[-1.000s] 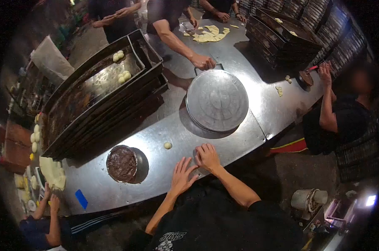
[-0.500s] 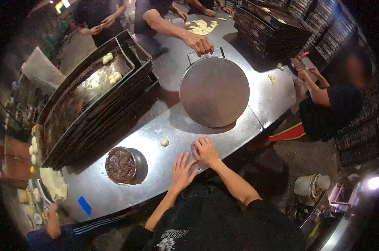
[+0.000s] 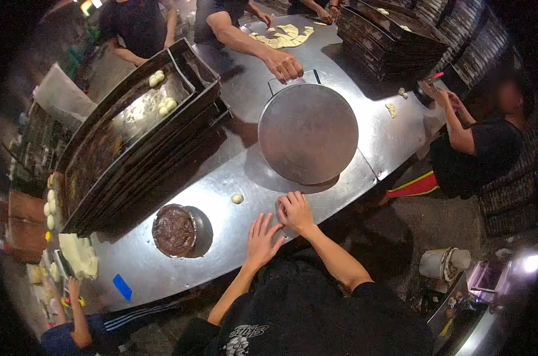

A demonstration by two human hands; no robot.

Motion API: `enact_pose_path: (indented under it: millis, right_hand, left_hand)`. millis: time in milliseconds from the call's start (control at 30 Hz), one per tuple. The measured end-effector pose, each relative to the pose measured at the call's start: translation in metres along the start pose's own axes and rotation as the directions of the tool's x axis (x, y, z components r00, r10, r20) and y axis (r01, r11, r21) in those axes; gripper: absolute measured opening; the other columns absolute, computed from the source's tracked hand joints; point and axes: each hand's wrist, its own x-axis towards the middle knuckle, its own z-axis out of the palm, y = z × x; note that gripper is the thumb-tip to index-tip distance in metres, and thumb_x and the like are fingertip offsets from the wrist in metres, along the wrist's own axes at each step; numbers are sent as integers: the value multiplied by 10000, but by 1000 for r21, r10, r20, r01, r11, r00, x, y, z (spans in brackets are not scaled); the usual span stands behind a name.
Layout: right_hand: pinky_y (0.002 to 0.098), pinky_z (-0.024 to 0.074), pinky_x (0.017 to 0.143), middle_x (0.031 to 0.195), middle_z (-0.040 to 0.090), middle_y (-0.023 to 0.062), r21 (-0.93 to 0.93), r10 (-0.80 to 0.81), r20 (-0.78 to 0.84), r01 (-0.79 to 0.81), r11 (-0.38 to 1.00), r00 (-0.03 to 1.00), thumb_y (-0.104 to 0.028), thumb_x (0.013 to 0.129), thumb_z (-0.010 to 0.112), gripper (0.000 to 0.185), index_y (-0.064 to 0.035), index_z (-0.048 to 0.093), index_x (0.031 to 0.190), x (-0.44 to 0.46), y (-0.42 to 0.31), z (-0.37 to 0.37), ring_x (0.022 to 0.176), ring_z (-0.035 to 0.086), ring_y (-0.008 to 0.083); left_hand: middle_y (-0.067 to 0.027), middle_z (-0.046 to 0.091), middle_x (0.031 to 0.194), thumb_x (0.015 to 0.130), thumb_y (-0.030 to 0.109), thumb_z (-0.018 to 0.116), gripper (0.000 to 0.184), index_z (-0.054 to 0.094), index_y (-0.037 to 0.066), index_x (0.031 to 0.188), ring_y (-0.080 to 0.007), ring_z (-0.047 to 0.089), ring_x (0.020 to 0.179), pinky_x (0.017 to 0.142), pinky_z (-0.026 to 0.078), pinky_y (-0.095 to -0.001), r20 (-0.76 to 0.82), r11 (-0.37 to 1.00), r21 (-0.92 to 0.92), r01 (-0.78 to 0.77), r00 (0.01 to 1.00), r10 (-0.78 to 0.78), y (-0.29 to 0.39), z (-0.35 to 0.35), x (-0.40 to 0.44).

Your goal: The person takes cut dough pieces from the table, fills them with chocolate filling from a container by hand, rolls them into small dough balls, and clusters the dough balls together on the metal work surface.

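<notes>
My left hand (image 3: pixel 260 242) rests at the near edge of the metal table, its fingers spread and nothing visible in them. Just to its right, my right hand (image 3: pixel 295 213) is curled palm down on the tabletop. Its fingers are bent and close together, and whatever may lie beneath the palm is hidden. A small pale dough ball (image 3: pixel 237 199) sits by itself a little beyond my left hand. Further left stands a round bowl of dark brown paste (image 3: pixel 174 231). Beyond my right hand, a large round metal lid or pan (image 3: pixel 308 133) is held by its handle in a co-worker's hand (image 3: pixel 285 65).
Stacked dark trays (image 3: pixel 132 142) with dough balls (image 3: pixel 167 107) fill the table's left side. More trays (image 3: pixel 388 41) stand at the far right. Cut dough pieces (image 3: pixel 290 37) lie at the far end. A person (image 3: pixel 477 142) works at right, and a blue strip (image 3: pixel 122 287) lies front left.
The view has shifted slightly. My hands keep nearly the same pose on the table. At lower left, a co-worker's arms have moved, and the hands of a person at the far left have lowered.
</notes>
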Motion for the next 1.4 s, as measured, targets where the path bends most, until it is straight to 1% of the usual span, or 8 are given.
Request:
enact_pose_path:
  millis: [400, 600, 867, 1000, 1100, 1200, 1300, 1400]
  right_hand:
    - [447, 436, 808, 922, 547, 94, -11, 19, 7, -19, 1000, 1000, -162, 768, 690, 231, -100, 613, 977, 0, -2, -1, 919, 533, 301]
    - [419, 448, 787, 909, 553, 93, -70, -81, -154, 71, 995, 985, -158, 765, 674, 217, -103, 614, 966, -4, 2, 7, 907, 551, 301]
    - [441, 450, 851, 957, 540, 108, 20, 12, 24, -13, 1000, 1000, -149, 758, 713, 291, -83, 599, 1017, -2, 1, 0, 967, 536, 314]
    - [439, 448, 858, 961, 541, 108, 28, 13, 23, -14, 1000, 1000, -154, 765, 709, 284, -79, 599, 1016, -1, 1, -1, 968, 535, 314]
    - [435, 445, 859, 962, 541, 108, 59, -4, 13, 3, 998, 1000, -157, 776, 700, 274, -78, 597, 1018, -1, 1, -4, 964, 533, 313]
    - [431, 442, 855, 958, 538, 111, 72, -6, -8, 7, 997, 1000, -159, 787, 692, 266, -77, 594, 1021, 0, 1, -2, 958, 531, 313]
    - [429, 442, 848, 946, 533, 115, 70, 1, 13, -2, 998, 1000, -161, 791, 689, 259, -75, 592, 1015, 1, 1, -4, 957, 529, 314]
    - [430, 440, 844, 935, 531, 118, 45, -1, 8, 1, 999, 1000, -160, 789, 690, 258, -74, 591, 1011, 1, 2, -5, 950, 527, 316]
  left_hand:
    - [-122, 372, 1554, 911, 393, 664, 422, 622, 181, 1273, -364, 268, 1467, 1190, 217, -526, -20, 1000, 14, -5, 1000, 5, 1, 1, 1]
    - [-123, 387, 1540, 908, 390, 667, 422, 620, 184, 1272, -361, 280, 1460, 1187, 225, -522, -21, 1000, 18, -2, 1000, 3, 3, -2, 1]
    - [-126, 413, 1520, 909, 389, 666, 413, 627, 185, 1266, -366, 314, 1441, 1179, 238, -521, -32, 1000, 24, 2, 999, -1, 2, 1, 1]
    - [-124, 424, 1510, 908, 368, 673, 396, 638, 174, 1251, -366, 311, 1441, 1175, 241, -522, -38, 1000, -9, 2, 999, -3, 3, -2, 2]
    - [-131, 488, 1451, 908, 304, 680, 370, 646, 127, 1231, -369, 360, 1407, 1157, 274, -510, -76, 996, -93, 18, 997, -25, 1, -7, 8]
    - [-135, 607, 1266, 900, 149, 675, 307, 648, 54, 1191, -360, 530, 1209, 1019, 433, -437, -113, 938, -344, 42, 990, -86, -2, -20, 32]
    - [-154, 628, 1210, 903, 134, 664, 288, 645, 34, 1173, -365, 555, 1161, 990, 445, -422, -202, 890, -447, 85, 960, -193, -8, -27, 63]
    - [-172, 644, 1163, 914, 147, 654, 281, 640, 21, 1166, -369, 572, 1132, 983, 447, -423, -281, 928, -372, 21, 950, -134, -27, -38, 106]
